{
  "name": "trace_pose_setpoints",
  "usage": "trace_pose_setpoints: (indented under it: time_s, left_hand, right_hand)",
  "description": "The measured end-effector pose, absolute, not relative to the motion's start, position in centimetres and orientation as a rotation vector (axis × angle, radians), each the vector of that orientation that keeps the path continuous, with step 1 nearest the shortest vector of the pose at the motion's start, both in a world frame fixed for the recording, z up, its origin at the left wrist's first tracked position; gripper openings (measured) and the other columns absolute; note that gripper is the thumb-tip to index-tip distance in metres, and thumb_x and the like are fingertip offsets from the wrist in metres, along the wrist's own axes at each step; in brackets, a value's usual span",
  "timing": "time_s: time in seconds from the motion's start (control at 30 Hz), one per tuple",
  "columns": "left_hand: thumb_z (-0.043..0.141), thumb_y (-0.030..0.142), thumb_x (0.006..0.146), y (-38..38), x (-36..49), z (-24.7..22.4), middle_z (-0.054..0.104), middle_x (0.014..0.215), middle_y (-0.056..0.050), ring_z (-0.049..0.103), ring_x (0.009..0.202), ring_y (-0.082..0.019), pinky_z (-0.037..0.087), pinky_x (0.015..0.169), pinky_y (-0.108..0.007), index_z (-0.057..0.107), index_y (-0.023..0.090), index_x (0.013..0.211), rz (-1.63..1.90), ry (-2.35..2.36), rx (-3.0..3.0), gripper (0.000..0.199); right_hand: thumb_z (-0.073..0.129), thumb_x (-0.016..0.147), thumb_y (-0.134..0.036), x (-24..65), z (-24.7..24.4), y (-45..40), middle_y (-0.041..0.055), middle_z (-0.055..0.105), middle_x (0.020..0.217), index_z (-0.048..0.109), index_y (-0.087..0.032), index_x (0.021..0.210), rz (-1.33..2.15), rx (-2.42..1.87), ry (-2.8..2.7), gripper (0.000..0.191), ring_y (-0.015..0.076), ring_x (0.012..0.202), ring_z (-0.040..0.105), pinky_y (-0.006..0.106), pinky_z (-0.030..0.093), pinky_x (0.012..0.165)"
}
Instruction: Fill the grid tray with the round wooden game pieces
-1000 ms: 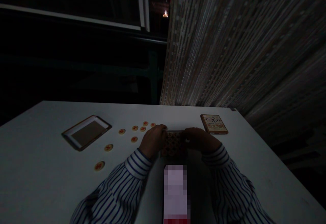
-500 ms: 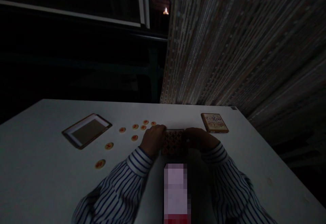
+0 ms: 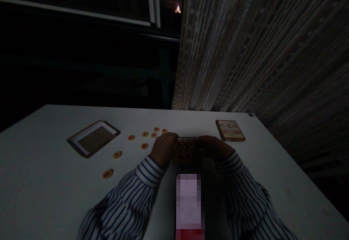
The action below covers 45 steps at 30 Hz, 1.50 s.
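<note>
Between my hands is a small dark box of round xiangqi pieces (image 3: 185,152), packed in rows and dim in the shadow. My left hand (image 3: 164,148) grips its left side, fingers curled over the far corner. On the opposite side my right hand (image 3: 214,147) is closed around the box's right edge; its fingertips are hard to make out in the dark. Several loose xiangqi pieces with red characters (image 3: 144,146) lie to the left of my left hand, the nearest one (image 3: 108,174) beside my left sleeve.
A shallow tray-like box lid (image 3: 94,139) lies at the left of the white table (image 3: 54,196). At the back right is a flat printed box (image 3: 230,130). A phone-like object with a blurred screen (image 3: 188,200) sits in front. A string curtain (image 3: 218,51) hangs behind.
Both hands keep the same hold on the box. The whole view has shifted very slightly, and nothing on the table has visibly moved.
</note>
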<state>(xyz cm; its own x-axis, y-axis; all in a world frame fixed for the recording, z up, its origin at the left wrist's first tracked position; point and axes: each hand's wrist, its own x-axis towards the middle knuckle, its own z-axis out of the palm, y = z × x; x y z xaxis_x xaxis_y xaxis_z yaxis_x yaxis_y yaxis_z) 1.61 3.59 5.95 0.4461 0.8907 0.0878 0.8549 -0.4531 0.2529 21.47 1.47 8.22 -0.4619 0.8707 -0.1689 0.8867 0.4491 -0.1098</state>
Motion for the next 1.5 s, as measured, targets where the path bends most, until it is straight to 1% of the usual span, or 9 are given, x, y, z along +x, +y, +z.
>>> trace_pose_setpoints:
  time_s: [0.13,0.3,0.47,0.6,0.77,0.97,1.17,1.33,1.5]
  left_hand:
    - [0.038,0.020,0.084,3.6,1.6,5.9,0.062,0.098,-0.010,0.056,0.093,-0.020,0.040,0.078,-0.031,0.058,0.016,0.102,0.319,1.538,2.521,0.027]
    - [0.038,0.020,0.084,3.6,1.6,6.0,0.063,0.096,-0.009,0.057,0.091,-0.021,0.042,0.075,-0.031,0.059,0.016,0.098,0.287,1.540,2.539,0.026]
    - [0.037,0.020,0.084,3.6,1.7,6.0,0.063,0.096,-0.008,0.057,0.091,-0.022,0.042,0.074,-0.033,0.059,0.017,0.098,0.264,1.557,2.554,0.026]
    - [0.037,0.021,0.085,3.6,1.6,6.1,0.062,0.098,-0.009,0.057,0.092,-0.022,0.042,0.076,-0.033,0.058,0.016,0.098,0.261,1.544,2.566,0.026]
    - [0.037,0.021,0.084,3.6,1.6,6.2,0.062,0.097,-0.010,0.057,0.090,-0.020,0.042,0.076,-0.033,0.059,0.015,0.097,0.251,1.542,2.560,0.025]
    - [0.038,0.022,0.084,3.7,1.6,6.2,0.062,0.097,-0.010,0.057,0.092,-0.020,0.042,0.077,-0.033,0.059,0.015,0.098,0.248,1.554,2.552,0.026]
    - [0.038,0.022,0.084,3.6,1.7,6.4,0.062,0.100,-0.010,0.056,0.094,-0.020,0.041,0.079,-0.032,0.058,0.016,0.100,0.226,1.546,2.525,0.026]
    - [0.038,0.021,0.084,3.5,1.6,6.4,0.062,0.098,-0.010,0.056,0.093,-0.020,0.041,0.079,-0.033,0.059,0.016,0.101,0.236,1.546,2.525,0.027]
    - [0.039,0.023,0.084,3.6,1.6,6.2,0.062,0.098,-0.010,0.056,0.092,-0.021,0.041,0.078,-0.033,0.059,0.016,0.101,0.245,1.544,2.544,0.026]
  right_hand:
    - [0.055,0.077,-0.026,21.2,8.6,1.5,0.0113,0.066,0.095,0.065,-0.015,0.094,-0.295,1.586,2.544,0.024,0.0214,0.087,0.062,0.027,0.047,0.071]
    - [0.053,0.078,-0.026,21.0,9.1,1.4,0.0113,0.065,0.102,0.064,-0.014,0.099,-0.312,1.570,2.526,0.026,0.0210,0.094,0.060,0.027,0.046,0.078]
    - [0.051,0.079,-0.027,20.8,9.3,1.4,0.0112,0.066,0.098,0.065,-0.015,0.098,-0.317,1.566,2.472,0.026,0.0211,0.090,0.061,0.027,0.047,0.073]
    - [0.052,0.078,-0.029,20.9,9.2,1.5,0.0105,0.066,0.098,0.064,-0.016,0.098,-0.290,1.559,2.470,0.027,0.0207,0.090,0.061,0.026,0.047,0.073]
    - [0.050,0.079,-0.032,21.4,8.5,1.6,0.0109,0.066,0.096,0.064,-0.016,0.097,-0.221,1.577,2.487,0.028,0.0215,0.086,0.062,0.027,0.048,0.068]
    - [0.047,0.080,-0.028,21.4,7.8,1.7,0.0120,0.067,0.091,0.065,-0.015,0.095,-0.168,1.548,2.501,0.027,0.0234,0.082,0.063,0.028,0.048,0.064]
    - [0.045,0.082,-0.027,21.4,7.5,1.8,0.0127,0.067,0.093,0.065,-0.015,0.096,-0.135,1.512,2.503,0.027,0.0224,0.082,0.063,0.028,0.048,0.065]
    - [0.045,0.082,-0.027,21.6,7.3,1.8,0.0124,0.065,0.098,0.063,-0.015,0.100,-0.143,1.494,2.511,0.028,0.0227,0.087,0.062,0.029,0.048,0.070]
    - [0.045,0.082,-0.027,21.4,7.9,1.7,0.0118,0.066,0.097,0.064,-0.016,0.098,-0.185,1.487,2.496,0.028,0.0224,0.086,0.062,0.029,0.048,0.069]
